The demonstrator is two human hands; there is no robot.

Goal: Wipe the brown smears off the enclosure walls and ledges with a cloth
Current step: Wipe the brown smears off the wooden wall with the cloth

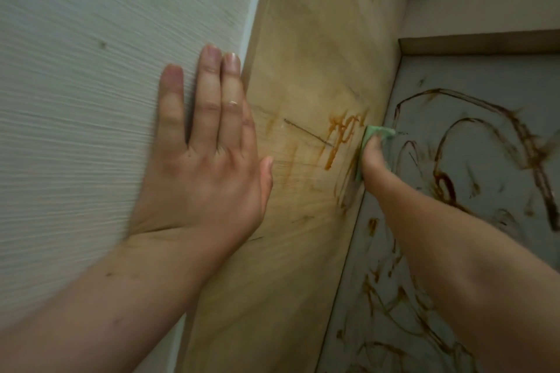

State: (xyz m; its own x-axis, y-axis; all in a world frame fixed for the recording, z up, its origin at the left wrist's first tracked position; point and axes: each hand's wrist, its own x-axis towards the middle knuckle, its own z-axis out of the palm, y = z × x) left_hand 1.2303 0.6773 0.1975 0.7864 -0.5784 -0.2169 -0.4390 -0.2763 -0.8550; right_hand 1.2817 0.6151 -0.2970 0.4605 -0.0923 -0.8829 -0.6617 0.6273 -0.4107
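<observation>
One view only, from the head camera, blurred by motion at the edges.

The left hand (200,160) lies flat and released on a pale panel (91,100), fingers straight and pointing up the frame. Its thumb reaches across onto the adjoining tan wall (303,39). It holds nothing.

The right hand (374,157) grasps a green cloth (380,133) and presses it against the tan wall, close to the corner where that wall meets a grey panel (454,70). The cloth sits between the hand and the wall. It shows above the fingertip and as a thin strip along the hand's left edge. Most of the fingers are hidden.

Brown smears (339,136) mark the tan wall just left of the cloth, between the two hands, with fainter streaks below. Heavier brown loops (447,188) cover the grey panel, to the right of the hand and below the forearm. A wooden ledge (478,45) borders the top of the grey panel.
</observation>
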